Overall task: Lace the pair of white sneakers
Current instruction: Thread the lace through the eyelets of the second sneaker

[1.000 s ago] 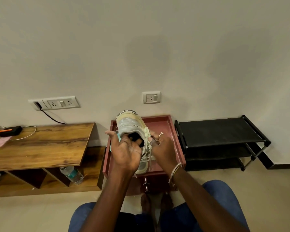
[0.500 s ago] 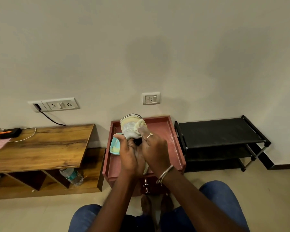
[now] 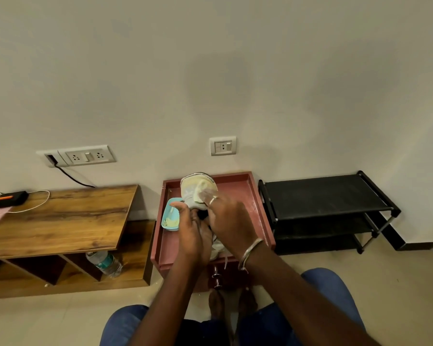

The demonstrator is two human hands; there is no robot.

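Head view: the white sneaker [image 3: 198, 189] is held above the red tray table [image 3: 256, 196], toe pointing toward the wall, with its heel end hidden behind the hands. The left hand [image 3: 190, 231] grips its left side and the right hand [image 3: 231, 221] wraps over the upper, the two hands pressed together. A lace end [image 3: 225, 262] hangs below them, and a blue dish [image 3: 170, 219] lies on the tray, just left of the sneaker.

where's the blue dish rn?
Head view, centre: the blue dish sits on the left side of the red tray, just left of the left hand and the held sneaker.
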